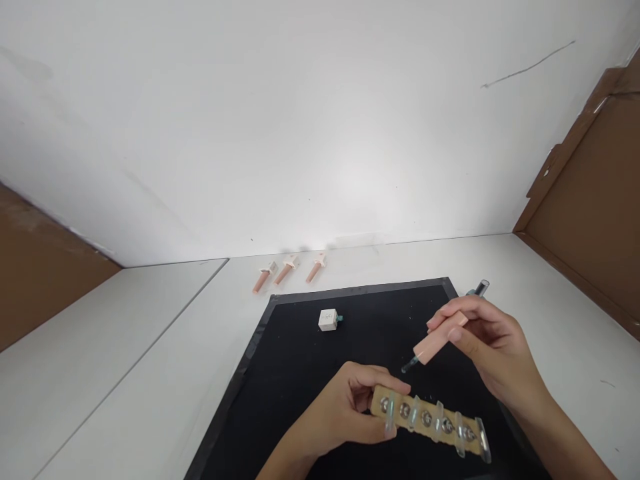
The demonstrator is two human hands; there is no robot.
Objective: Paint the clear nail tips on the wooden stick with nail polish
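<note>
My left hand (pixel 345 413) pinches the near end of a tan nail display strip (pixel 423 417), tilted over the black mat. Several clear to pale green false nails (pixel 413 412) sit across it, among round silvery spots. My right hand (pixel 493 340) grips a nail polish brush (pixel 435 341) by its pink cap. Its dark wet bristles (pixel 409 365) point down left, just above the strip and apart from it. Behind my right fingers pokes a clear, dark-tipped stick (pixel 481 288); whether I hold it I cannot tell. An uncapped white polish bottle (pixel 328 320) with a teal neck lies on the mat.
The black mat (pixel 300 360) has a grey taped border and lies on a white table (pixel 165 373). Beyond it lie three capped polish bottles (pixel 287 267) with pink caps. A white wall (pixel 300 133) stands behind, with brown cardboard panels (pixel 595 180) at both sides.
</note>
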